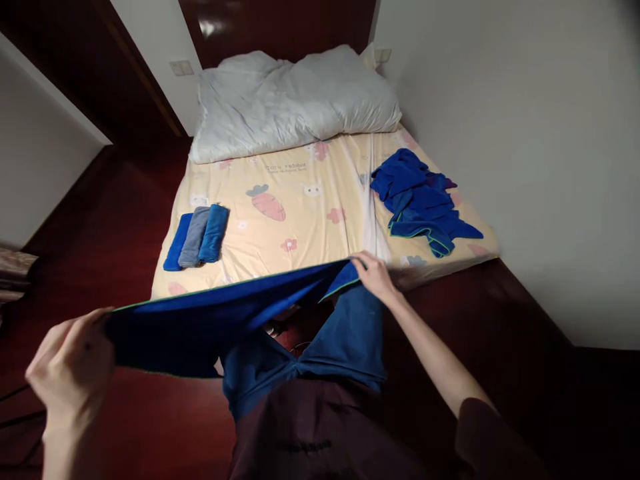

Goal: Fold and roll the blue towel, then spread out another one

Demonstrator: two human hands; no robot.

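A dark blue towel (200, 320) with a thin green edge is stretched between my two hands, above my lap and in front of the bed. My left hand (73, 363) is closed on its left end, out over the floor. At the other end my right hand (373, 275) pinches the towel's upper corner near the bed's front edge. On the bed's left side three rolled or folded towels lie side by side: a bright blue one (177, 243), a grey one (195, 237) and a teal-blue one (214, 233). A crumpled pile of blue towels (417, 197) lies on the right.
The bed (310, 230) has a pale yellow sheet with carrot and rabbit prints. A white quilt (300, 93) is bunched at the headboard (280, 27). A wall (525, 147) stands close on the right. Dark red floor (145, 193) surrounds the bed.
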